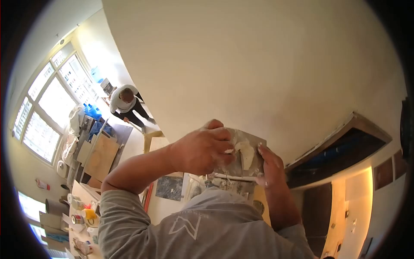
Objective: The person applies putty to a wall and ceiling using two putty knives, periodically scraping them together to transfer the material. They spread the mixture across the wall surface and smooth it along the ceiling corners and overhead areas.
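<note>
My left hand is closed, fingers curled at the left side of a flat grey metal plate. What lies inside its grip is hidden, and whitish paste sticks to the fingers. A lump of cream-white plaster sits on the plate. My right hand grips the plate's right edge, with some plaster on its fingertips. Both hands are raised in front of my chest, close to the large cream wall surface.
To the left, another person bends over, holding a long stick. Leaning boards and blue water bottles stand near the window. A table holds tubs, including a yellow container. At right is a dark framed opening.
</note>
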{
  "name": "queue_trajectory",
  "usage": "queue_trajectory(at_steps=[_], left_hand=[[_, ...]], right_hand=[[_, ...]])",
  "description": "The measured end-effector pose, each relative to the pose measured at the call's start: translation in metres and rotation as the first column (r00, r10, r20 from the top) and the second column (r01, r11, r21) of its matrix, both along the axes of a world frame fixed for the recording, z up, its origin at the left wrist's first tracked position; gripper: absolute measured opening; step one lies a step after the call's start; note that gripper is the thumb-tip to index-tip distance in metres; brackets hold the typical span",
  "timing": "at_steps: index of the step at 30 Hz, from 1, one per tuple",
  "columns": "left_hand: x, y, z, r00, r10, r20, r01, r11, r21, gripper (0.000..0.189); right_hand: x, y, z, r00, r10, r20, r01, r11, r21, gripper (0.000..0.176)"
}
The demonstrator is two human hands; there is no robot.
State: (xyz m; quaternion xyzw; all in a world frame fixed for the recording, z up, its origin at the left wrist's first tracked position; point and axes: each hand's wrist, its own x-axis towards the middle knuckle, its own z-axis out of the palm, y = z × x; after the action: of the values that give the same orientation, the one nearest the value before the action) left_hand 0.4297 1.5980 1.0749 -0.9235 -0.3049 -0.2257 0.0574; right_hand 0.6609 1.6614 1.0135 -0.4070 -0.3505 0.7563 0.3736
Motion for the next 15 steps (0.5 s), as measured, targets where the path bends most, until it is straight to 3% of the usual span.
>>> queue_trajectory(at_steps=[2, 4, 6, 8, 9, 11, 14, 15], left_hand=[[-0.002, -0.003, 0.002, 0.999, 0.051, -0.003, -0.051, 0.998, -0.03, 0.044], [-0.01, -0.003, -0.002, 0.989, 0.045, 0.138, -0.034, 0.996, -0.084, 0.042], [-0.025, -0.003, -0.003, 0.935, 0.077, 0.346, -0.071, 0.997, -0.03, 0.041], [-0.032, 0.0, -0.004, 0.783, 0.068, 0.619, -0.133, 0.989, 0.061, 0.04], [-0.034, 0.0, 0.013, 0.71, -0.007, 0.704, -0.205, 0.955, 0.215, 0.035], [-0.042, -0.015, 0.042, 0.561, 0.148, 0.815, -0.626, 0.72, 0.299, 0.027], [-0.069, 0.009, 0.085, 0.279, -0.273, 0.921, -0.677, 0.624, 0.39, 0.017], [-0.075, 0.01, 0.107, 0.261, -0.315, 0.912, -0.742, 0.539, 0.399, 0.017]], right_hand=[[0.007, 0.011, -0.024, 0.989, -0.021, -0.15, 0.023, 1.0, 0.008, 0.038], [0.024, 0.031, -0.044, 0.936, 0.003, -0.353, 0.014, 0.999, 0.044, 0.038], [0.037, 0.038, -0.027, 0.956, -0.111, -0.27, 0.119, 0.993, 0.011, 0.035], [0.055, 0.049, -0.031, 0.977, -0.073, -0.202, 0.091, 0.993, 0.079, 0.03], [0.058, 0.045, -0.019, 0.985, -0.107, -0.134, 0.114, 0.993, 0.043, 0.027], [0.064, 0.034, -0.014, 0.992, -0.11, -0.067, 0.112, 0.993, 0.025, 0.024], [0.071, 0.034, -0.017, 0.996, -0.058, -0.06, 0.062, 0.997, 0.052, 0.023], [0.073, 0.032, -0.017, 0.996, -0.066, -0.057, 0.069, 0.996, 0.055, 0.023]])
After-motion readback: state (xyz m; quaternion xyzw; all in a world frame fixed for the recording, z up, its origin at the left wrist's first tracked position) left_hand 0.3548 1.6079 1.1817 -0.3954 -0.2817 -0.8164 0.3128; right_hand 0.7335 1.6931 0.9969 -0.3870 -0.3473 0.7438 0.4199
